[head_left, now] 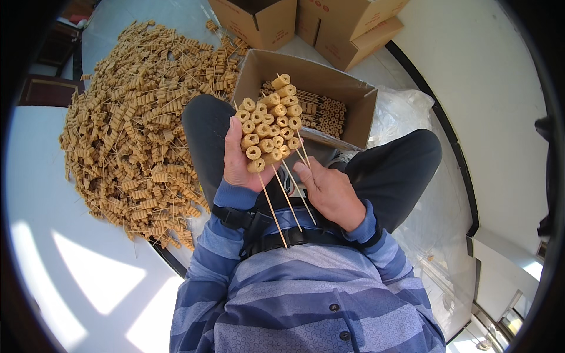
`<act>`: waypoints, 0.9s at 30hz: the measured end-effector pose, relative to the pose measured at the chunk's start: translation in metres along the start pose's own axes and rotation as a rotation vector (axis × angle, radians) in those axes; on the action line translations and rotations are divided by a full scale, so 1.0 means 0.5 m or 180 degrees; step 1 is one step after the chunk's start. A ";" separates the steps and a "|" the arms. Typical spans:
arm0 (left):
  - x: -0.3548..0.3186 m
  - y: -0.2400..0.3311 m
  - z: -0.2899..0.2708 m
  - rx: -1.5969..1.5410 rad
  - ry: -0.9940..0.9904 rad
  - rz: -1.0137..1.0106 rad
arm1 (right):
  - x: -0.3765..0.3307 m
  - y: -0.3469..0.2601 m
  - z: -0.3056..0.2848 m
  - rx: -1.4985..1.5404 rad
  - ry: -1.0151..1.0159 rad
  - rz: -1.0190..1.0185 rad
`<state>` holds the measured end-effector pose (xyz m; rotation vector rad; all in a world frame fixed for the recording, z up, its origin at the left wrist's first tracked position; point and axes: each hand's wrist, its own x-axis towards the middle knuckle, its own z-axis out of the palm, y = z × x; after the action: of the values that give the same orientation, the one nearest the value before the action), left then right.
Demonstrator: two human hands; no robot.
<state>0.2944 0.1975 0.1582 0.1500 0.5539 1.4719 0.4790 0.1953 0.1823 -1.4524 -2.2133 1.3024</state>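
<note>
My left hand is wrapped round a bundle of skewers threaded with short golden-brown hollow tubes, held above my lap. The tubes are stacked close together with their open ends facing up. Several thin bare sticks poke out of the bundle toward my waist. At its right lower side, my right hand pinches one or two of the thin sticks between thumb and fingers. Just beyond the bundle stands an open cardboard box, with more such skewers packed in rows inside.
A large heap of the same skewers covers the floor at my left. More cardboard boxes stand at the far side. Clear plastic sheeting lies right of the open box, near a white wall. My knees flank the box's near side.
</note>
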 end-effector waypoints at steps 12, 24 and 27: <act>0.001 -0.003 -0.010 0.0255 -0.0043 0.0088 | -0.003 -0.003 0.001 -0.0377 0.0282 -0.0194; -0.001 0.012 -0.006 0.0014 -0.0110 0.0180 | -0.003 0.020 -0.047 0.1611 -0.1026 0.0239; 0.002 0.014 -0.003 -0.0059 -0.0289 0.0116 | -0.002 0.019 -0.065 0.1623 -0.1363 0.0260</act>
<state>0.2876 0.1988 0.1594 0.2124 0.4660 1.4974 0.5046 0.2140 0.1949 -1.1548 -1.8272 2.1734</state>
